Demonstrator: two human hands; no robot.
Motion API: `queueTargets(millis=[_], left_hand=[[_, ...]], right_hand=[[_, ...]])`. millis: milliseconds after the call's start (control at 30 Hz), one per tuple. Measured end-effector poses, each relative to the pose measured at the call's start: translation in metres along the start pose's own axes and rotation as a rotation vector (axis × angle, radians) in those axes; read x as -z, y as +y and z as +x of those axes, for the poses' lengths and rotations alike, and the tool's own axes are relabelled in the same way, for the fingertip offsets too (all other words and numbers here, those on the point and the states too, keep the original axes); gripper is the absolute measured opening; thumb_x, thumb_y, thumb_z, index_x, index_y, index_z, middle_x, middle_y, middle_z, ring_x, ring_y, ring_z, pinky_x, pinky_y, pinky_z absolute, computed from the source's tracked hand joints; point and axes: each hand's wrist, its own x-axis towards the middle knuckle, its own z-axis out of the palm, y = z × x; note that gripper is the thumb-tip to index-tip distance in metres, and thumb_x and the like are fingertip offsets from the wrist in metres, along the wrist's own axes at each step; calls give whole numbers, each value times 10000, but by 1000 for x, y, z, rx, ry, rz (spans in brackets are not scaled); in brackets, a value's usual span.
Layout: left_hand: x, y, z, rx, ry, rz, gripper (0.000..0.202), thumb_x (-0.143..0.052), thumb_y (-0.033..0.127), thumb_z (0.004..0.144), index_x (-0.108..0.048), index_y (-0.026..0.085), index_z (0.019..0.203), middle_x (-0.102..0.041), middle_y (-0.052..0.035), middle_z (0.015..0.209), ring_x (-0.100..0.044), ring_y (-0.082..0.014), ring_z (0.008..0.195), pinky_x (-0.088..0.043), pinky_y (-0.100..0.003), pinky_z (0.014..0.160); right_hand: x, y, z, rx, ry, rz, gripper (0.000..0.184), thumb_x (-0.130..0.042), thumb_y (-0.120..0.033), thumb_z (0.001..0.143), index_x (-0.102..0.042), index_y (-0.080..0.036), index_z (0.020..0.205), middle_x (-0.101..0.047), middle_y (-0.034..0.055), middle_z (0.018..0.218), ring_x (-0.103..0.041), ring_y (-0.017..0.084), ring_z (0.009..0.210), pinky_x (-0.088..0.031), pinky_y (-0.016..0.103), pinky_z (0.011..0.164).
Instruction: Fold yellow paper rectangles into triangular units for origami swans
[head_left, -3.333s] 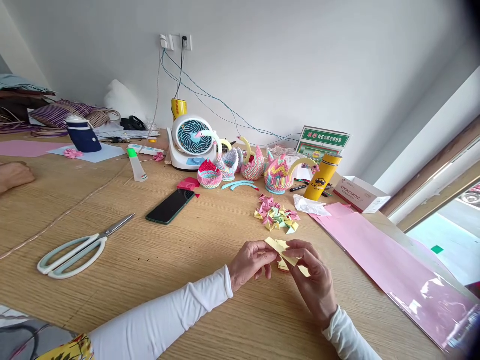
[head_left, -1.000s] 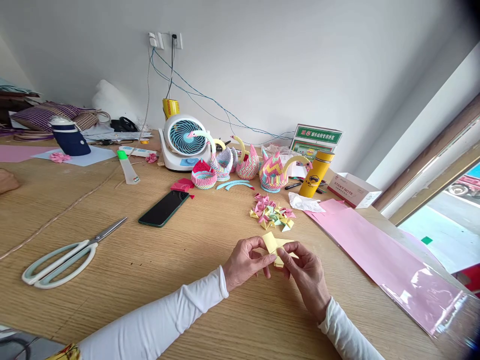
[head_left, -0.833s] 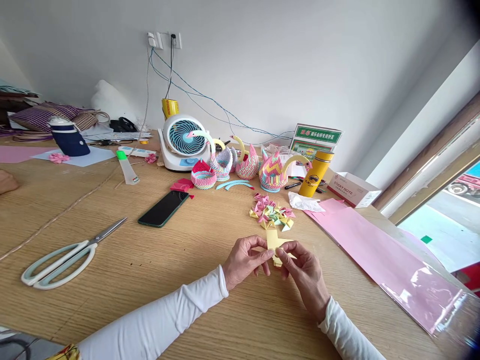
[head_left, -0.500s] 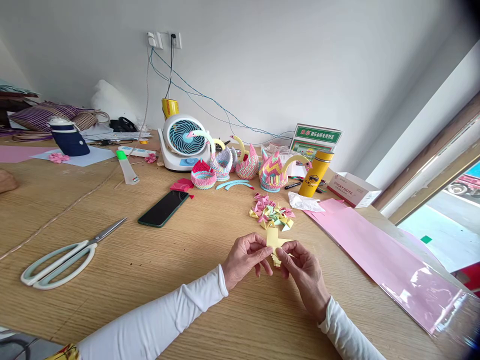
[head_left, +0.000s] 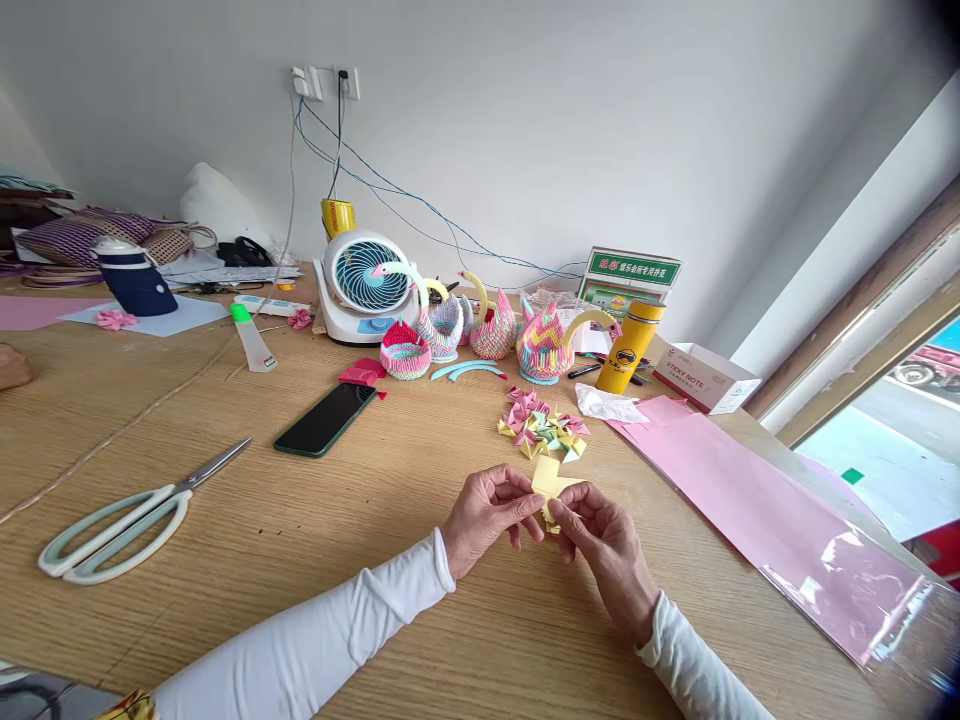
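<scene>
Between my two hands is a small piece of pale yellow paper [head_left: 547, 474]. My left hand [head_left: 491, 508] pinches it from the left with thumb and fingers. From the right, my right hand [head_left: 606, 530] grips it with the thumb on top. More yellow paper slips [head_left: 553, 529] show partly below the fingertips, mostly hidden by the hands. Just beyond lies a pile of folded paper triangles [head_left: 546, 428] in pink, yellow and green.
Folded-paper swans [head_left: 545, 343] stand at the back beside a fan [head_left: 369, 285] and a yellow flask [head_left: 630, 347]. Scissors [head_left: 142, 520], a phone [head_left: 325, 420] and a glue bottle [head_left: 253, 340] lie to the left. Pink paper sheets [head_left: 757, 500] in plastic lie right. Another person's hand [head_left: 13, 367] shows far left.
The upper part of the yellow paper now tilts slightly to the right. Both hands keep nearly the same place and grip. The whole view has shifted very slightly.
</scene>
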Motion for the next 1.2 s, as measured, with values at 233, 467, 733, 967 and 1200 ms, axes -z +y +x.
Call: queueTargets(millis=[233, 467, 733, 967, 1200], left_hand=[[0, 0, 0, 0, 23, -12, 269, -714, 326, 723, -551, 127, 803, -658, -15, 668, -657, -137, 598, -402, -153, 406], [1, 0, 1, 0, 36, -21, 258, -717, 312, 721, -558, 128, 808, -667, -26, 705, -663, -147, 667, -414, -152, 431], [0, 1, 0, 23, 42, -41, 275, -740, 321, 692, -579, 130, 807, -675, -29, 707, -655, -145, 662, -404, -157, 434], [1, 2, 1, 44, 11, -28, 307, -718, 358, 718, -685, 94, 871, -680, -52, 692, -637, -136, 662, -413, -161, 444], [1, 2, 0, 73, 29, -96, 317, -756, 357, 678, -666, 93, 830, -678, -51, 674, -637, -134, 639, -417, -160, 448]], right_hand=[[-1, -2, -1, 1, -11, -87, 268, -656, -393, 806, -526, -169, 737, -557, -19, 614, -454, 60, 440, -337, 200, 427], [1, 6, 2, 31, -21, -128, 255, -641, -406, 811, -533, -186, 740, -550, -19, 595, -411, 80, 434, -306, 224, 423], [0, 3, 1, 22, -18, -137, 263, -646, -433, 796, -547, -201, 721, -545, -20, 585, -412, 99, 441, -302, 237, 435], [-1, 1, 2, 8, -22, -134, 262, -642, -423, 805, -543, -193, 729, -544, -21, 584, -424, 88, 441, -315, 227, 435], [-2, -6, -2, -8, -35, -110, 269, -647, -429, 800, -558, -185, 731, -551, -18, 608, -432, 83, 460, -317, 220, 441]])
